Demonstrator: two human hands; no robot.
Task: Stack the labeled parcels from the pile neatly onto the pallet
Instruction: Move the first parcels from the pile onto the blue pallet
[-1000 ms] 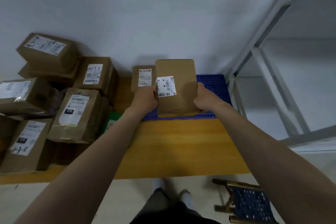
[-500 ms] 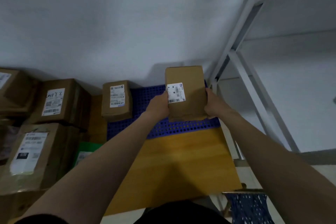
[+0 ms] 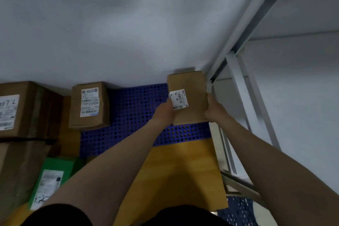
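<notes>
Pale grey wall (image 3: 128, 24) fills the upper half of the view, with a white metal rack frame (image 3: 256, 5) slanting down along the right side. Below them lies a yellow wooden worktop (image 3: 183, 170), and on its far part, against the wall, sits a blue perforated pallet (image 3: 132, 115).

At the left edge is the pile of cardboard parcels (image 3: 27, 108), each with a white label facing up; a green parcel (image 3: 55, 167) lies at the near end of the pile. One labelled brown box (image 3: 89, 104) stands on the far left corner of the pallet, close to the wall.

Both bare forearms reach forward from the bottom of the view, nearly straight, converging on a small brown parcel (image 3: 194, 97) over the far right corner of the pallet, right beside the rack frame and near the wall. Whether its underside rests on the pallet cannot be told.

The left hand (image 3: 164, 112) takes the parcel's left side and the right hand (image 3: 213, 110) its right side, each grip closed on the near lower part of the cardboard. The thumbs lie on the upper face and the remaining fingers are hidden. A white barcode label (image 3: 178, 99) sits on the parcel's top face, near the left thumb.
</notes>
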